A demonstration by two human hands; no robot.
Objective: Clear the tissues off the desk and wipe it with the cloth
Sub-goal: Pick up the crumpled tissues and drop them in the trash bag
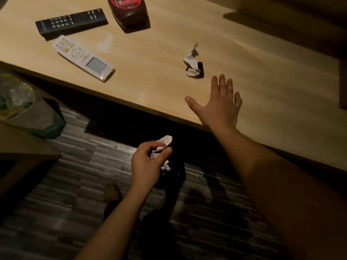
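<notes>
Right hand (219, 107) open, fingers spread, over desk (150, 85) near its front edge, close to crumpled tissue (193, 65), not touching. Left hand (148, 162) lower, over floor, gripping white wad (165, 141). Black remote (71, 21), white remote (82, 57), bottle (129, 12) farther back on desk.

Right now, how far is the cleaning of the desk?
Partly done. The left hand grips gathered tissues, held off the desk. The right hand, open, reaches for one crumpled tissue lying on the desk. Wiping is not begun; no cloth clearly shows.
</notes>
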